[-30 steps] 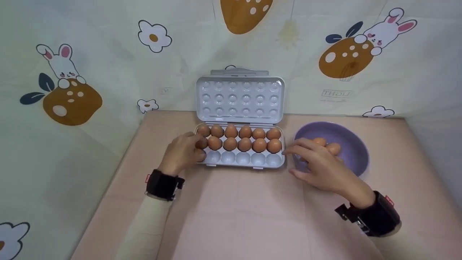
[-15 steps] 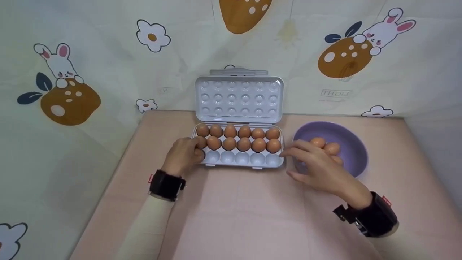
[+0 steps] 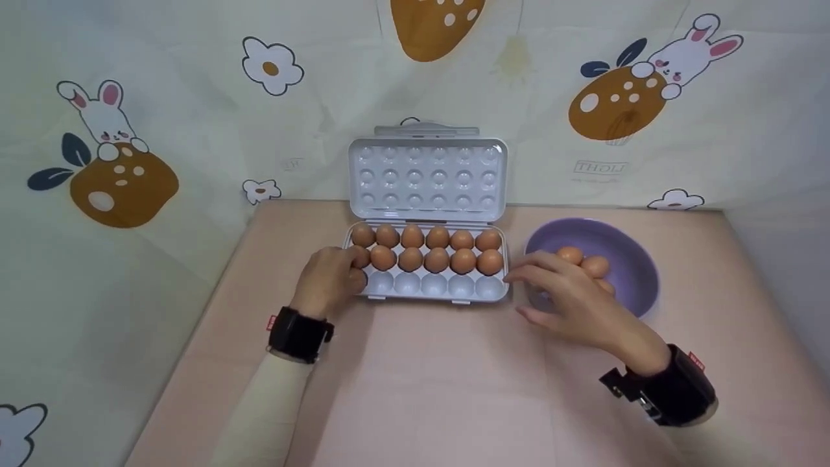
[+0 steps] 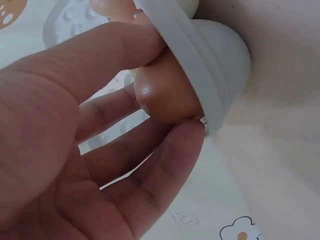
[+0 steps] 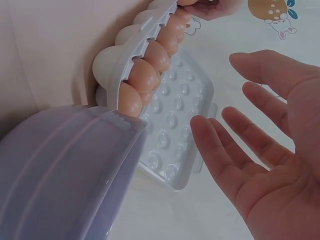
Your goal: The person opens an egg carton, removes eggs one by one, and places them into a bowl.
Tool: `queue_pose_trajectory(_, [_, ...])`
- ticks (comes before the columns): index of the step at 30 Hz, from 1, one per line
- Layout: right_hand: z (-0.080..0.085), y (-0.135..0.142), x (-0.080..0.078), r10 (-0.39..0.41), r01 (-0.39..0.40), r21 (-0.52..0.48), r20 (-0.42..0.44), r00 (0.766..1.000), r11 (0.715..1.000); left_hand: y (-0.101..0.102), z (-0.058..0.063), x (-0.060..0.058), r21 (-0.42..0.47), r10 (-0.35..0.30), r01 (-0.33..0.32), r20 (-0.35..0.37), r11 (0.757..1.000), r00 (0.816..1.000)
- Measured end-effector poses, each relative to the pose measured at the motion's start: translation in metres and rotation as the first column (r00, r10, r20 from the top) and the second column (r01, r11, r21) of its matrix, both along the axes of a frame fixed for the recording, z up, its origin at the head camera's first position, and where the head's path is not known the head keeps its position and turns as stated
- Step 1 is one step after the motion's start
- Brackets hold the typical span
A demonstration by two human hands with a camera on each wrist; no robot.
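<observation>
My left hand (image 3: pixel 327 279) is at the left end of an open egg carton (image 3: pixel 434 285). Its thumb and fingertips hold a brown egg (image 4: pixel 167 92) that sits in a cup at the carton's edge. Two rows of brown eggs (image 3: pixel 436 259) fill the back and middle of the carton, while several front-row cups are bare. My right hand (image 3: pixel 570 301), fingers spread and loosely bent, hovers over the near left side of a purple bowl (image 3: pixel 629 259) and holds nothing. Brown eggs (image 3: pixel 594 266) lie in that bowl, partly hidden behind the right hand.
The carton's dimpled lid (image 3: pixel 428 175) stands raised at the back, in front of a patterned cloth wall (image 3: pixel 343 78). A pink cloth (image 3: pixel 421 376) covers the table under the carton and bowl. The bowl stands just right of the carton.
My left hand has settled slightly lower and to the right at the carton's end. The right hand has barely shifted, and a third egg in the bowl shows more clearly.
</observation>
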State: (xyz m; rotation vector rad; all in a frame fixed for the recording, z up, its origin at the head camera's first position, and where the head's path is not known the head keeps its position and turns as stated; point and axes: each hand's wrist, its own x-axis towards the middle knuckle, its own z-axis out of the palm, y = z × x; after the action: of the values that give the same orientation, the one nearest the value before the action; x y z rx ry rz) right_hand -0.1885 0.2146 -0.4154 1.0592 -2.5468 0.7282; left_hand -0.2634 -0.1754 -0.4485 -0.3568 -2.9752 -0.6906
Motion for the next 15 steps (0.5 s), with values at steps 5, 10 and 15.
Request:
queue_pose_trajectory(5, [0.002,0.000,0.001,-0.017,0.017,-0.007,0.018,1.000,1.000,-0.001,0.006,0.002,0.006,-0.016,0.017,-0.050,1.000,0.999])
queue_pose_trajectory(10, [0.004,-0.001,0.001,-0.039,0.040,-0.020,0.029,0.999,0.999,0.004,0.014,0.004,0.075,-0.079,0.089,-0.130,0.993,0.988])
queue_pose_trajectory(15, [0.004,-0.001,0.001,-0.049,0.049,-0.044,0.011,0.999,0.998,0.017,0.020,0.005,0.134,-0.124,0.147,-0.164,0.980,0.979])
